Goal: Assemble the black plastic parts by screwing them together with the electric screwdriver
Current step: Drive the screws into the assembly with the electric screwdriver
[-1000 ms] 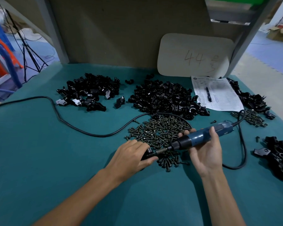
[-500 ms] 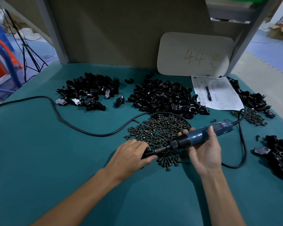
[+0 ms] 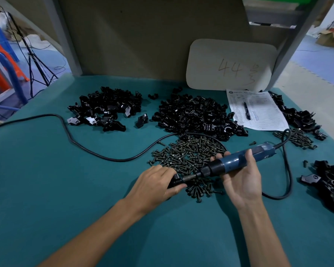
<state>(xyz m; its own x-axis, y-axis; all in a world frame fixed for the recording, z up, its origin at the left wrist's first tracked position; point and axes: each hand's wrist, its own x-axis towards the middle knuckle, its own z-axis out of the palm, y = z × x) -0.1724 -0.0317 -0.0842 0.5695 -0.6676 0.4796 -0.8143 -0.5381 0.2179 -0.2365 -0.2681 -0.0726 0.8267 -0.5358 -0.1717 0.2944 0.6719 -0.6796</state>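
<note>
The left hand [image 3: 158, 185] has its grip closed over a small black part [image 3: 175, 180], fingers curled on top and thumb tucked alongside, pinning it down on the bench [image 3: 66, 189]; most of the part is hidden, so I cannot tell whether a second piece is mated beneath it; the right hand [image 3: 241, 178] wraps the blue body of the screwdriver [image 3: 237, 160], thumb over the top and fingers round the far side, with the tool lying low and its bit [image 3: 191, 177] running into the part at the left fingertips. To drive well, I judge the bit should sit in line with the screw (a tilt would let it slip out of the head); the push should run steadily along the tool, and the left hold must resist the twist; stopping once the screw seats would spare the plastic. The loose screws [image 3: 189, 153] lie just behind and under the tool; heaps of black parts [image 3: 193, 114] sit farther back; the cord [image 3: 89, 151] loops away to the left.
</note>
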